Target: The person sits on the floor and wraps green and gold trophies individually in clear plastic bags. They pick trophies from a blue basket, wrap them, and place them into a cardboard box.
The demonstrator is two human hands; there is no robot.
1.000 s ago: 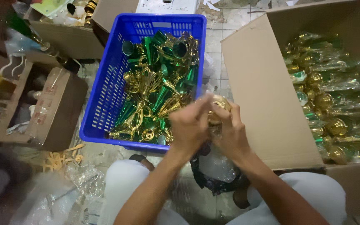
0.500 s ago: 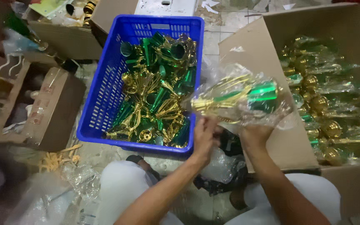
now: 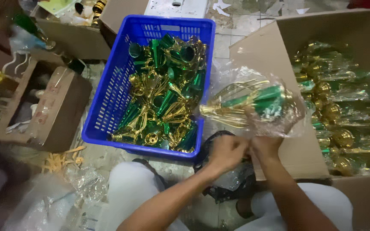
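Observation:
A gold and green trophy piece wrapped in a clear plastic bag lies sideways in the air above my knees. My left hand and my right hand are side by side just below it, fingers pinched on the loose end of the bag. A blue plastic crate to the left holds several unwrapped gold and green trophy parts. On the right, a large open cardboard box contains several bagged trophies.
Brown cardboard boxes stand at the left and far left. Loose clear plastic bags and yellow strips lie on the floor near my left knee. A dark object sits between my legs.
Both hands first cupped a gold piece together. The bagged trophy then came up and stretched out to the right; my hands now grip the bag's end lower, under it.

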